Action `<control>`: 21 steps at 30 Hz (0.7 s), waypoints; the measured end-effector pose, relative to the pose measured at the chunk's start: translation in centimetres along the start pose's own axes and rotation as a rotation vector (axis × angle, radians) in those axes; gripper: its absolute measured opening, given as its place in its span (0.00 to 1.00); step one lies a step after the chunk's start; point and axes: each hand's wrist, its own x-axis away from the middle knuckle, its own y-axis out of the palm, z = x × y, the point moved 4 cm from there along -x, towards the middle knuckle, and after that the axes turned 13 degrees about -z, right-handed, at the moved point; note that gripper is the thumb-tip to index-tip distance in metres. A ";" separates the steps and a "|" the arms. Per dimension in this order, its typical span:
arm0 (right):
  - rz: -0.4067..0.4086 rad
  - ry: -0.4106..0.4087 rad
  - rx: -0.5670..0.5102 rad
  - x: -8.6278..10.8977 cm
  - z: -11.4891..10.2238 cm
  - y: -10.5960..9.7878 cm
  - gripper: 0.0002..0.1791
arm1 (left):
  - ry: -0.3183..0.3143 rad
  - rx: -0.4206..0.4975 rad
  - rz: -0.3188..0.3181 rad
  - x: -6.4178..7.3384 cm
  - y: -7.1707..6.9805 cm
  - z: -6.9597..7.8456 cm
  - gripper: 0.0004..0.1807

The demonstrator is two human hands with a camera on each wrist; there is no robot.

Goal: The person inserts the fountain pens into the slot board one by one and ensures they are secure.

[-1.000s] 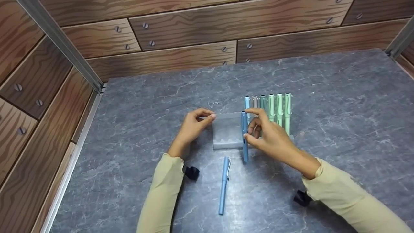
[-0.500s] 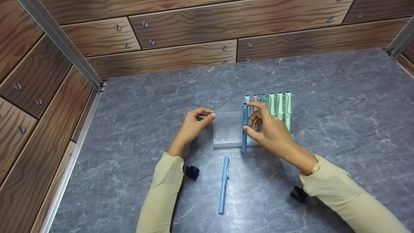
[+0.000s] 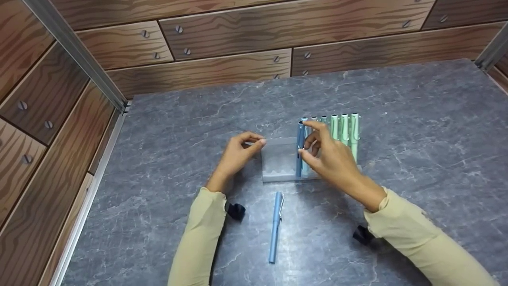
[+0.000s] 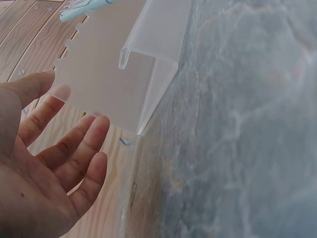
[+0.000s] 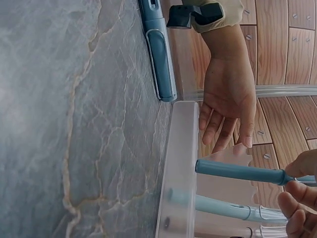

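My left hand (image 3: 240, 153) pinches the upper left corner of a frosted clear pen stand (image 3: 278, 157) between thumb and index finger, its other fingers spread in the left wrist view. With thumb and fingertips my right hand (image 3: 335, 161) holds a dark blue pen (image 3: 300, 137) by its clip end. The pen leans against the rack, its lower end right at the front lip (image 5: 178, 158) in the right wrist view. Beside it stands a light blue pen (image 5: 225, 207). Farther right are brown and dark green pens, partly hidden, and several light green pens (image 3: 344, 127).
A second blue pen (image 3: 274, 226) lies on the grey marbled table (image 3: 158, 167) in front of the stand. Wood-patterned panels (image 3: 238, 31) rise behind and to the left. Black wrist-camera mounts (image 3: 236, 211) stick out below the sleeves.
My right hand has moved the dark blue pen up and away from me, from in front of the stand to its front lip. The left hand has stayed at the corner.
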 end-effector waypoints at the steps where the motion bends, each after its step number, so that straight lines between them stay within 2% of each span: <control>1: 0.006 -0.004 -0.001 0.0 0.0 0.0 0.33 | -0.002 -0.002 -0.002 0.0 0.0 0.0 0.13; 7: 0.030 -0.022 0.011 -0.3 0.1 -0.1 0.33 | -0.020 -0.015 -0.004 0.1 0.0 0.1 0.13; 21: 0.016 -0.013 0.040 -0.5 0.5 0.4 0.33 | -0.022 -0.008 0.006 0.0 0.0 0.1 0.13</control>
